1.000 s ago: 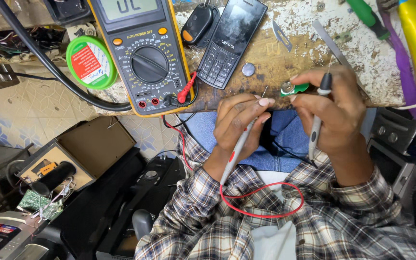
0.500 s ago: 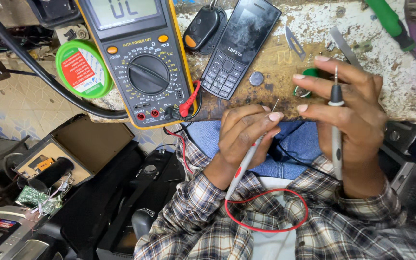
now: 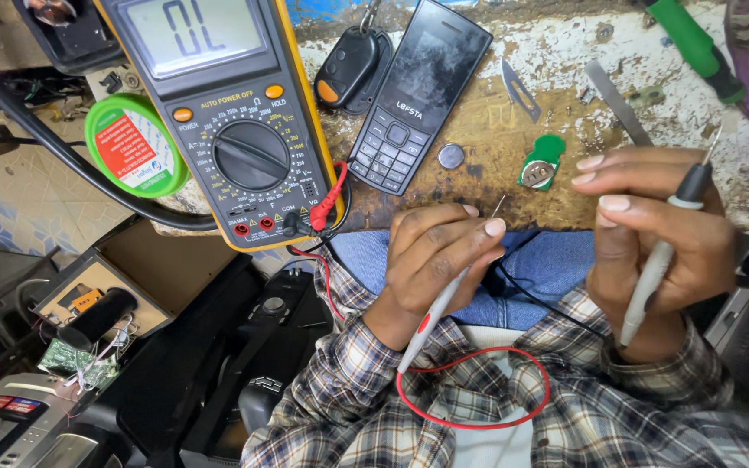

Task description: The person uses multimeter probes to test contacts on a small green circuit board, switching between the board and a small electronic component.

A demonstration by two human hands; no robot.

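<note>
Left hand (image 3: 439, 256) pinches the grey test probe with the red lead (image 3: 433, 314) like a pen, tip aimed at the small green circuit board with a round metal cell holder (image 3: 541, 167) mid-frame on the worn tabletop (image 3: 478, 130). Right hand (image 3: 652, 230) pinches the black-tipped grey probe (image 3: 662, 251) upright. Yellow multimeter (image 3: 227, 113) sits upper left, screen readable.

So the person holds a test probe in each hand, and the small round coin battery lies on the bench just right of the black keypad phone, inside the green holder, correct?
Not quite. In the head view the round silver coin battery lies bare on the worn wooden bench, right of the black keypad phone, apart from the green holder. Left hand and right hand each hold a probe.
</note>
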